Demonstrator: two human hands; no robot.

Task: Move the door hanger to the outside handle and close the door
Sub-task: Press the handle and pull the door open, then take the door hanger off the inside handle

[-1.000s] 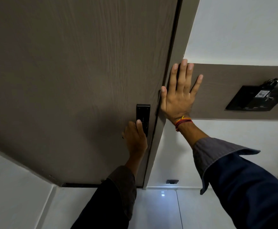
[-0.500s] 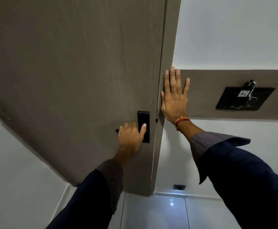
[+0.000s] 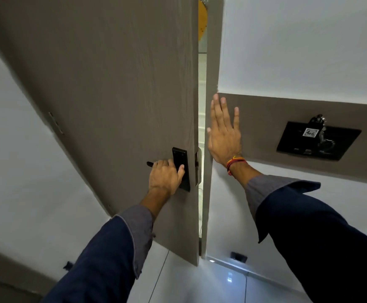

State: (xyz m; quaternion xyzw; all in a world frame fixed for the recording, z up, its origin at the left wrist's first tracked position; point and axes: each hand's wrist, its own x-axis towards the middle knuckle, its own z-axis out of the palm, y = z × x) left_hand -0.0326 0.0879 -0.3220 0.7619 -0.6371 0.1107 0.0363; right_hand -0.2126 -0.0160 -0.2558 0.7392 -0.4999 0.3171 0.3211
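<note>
The door hanger is not showing anywhere; whether it is sitting on the outer handle, behind the door (image 3: 112, 95), cannot be told. The inside handle (image 3: 151, 164) is lying under the left hand (image 3: 165, 177), whose fingers are wrapping over the lever with the thumb pressing the black lock plate (image 3: 181, 169) just to its right, a grip that seems meant for swinging the door. The door is standing ajar, with a bright slit between its edge and the frame (image 3: 210, 62), so closing is likely the step in hand. Right of that gap, the right hand (image 3: 223, 136) is lying flat, fingers spread slightly, holding nothing, against the frame and brown wall band, probably for bracing. Farther right, a black wall panel (image 3: 318, 141) is holding something metallic and a label too blurred to read. Above the right hand, a yellow shape (image 3: 202, 18) is peeking through the slit, unidentifiable.
</note>
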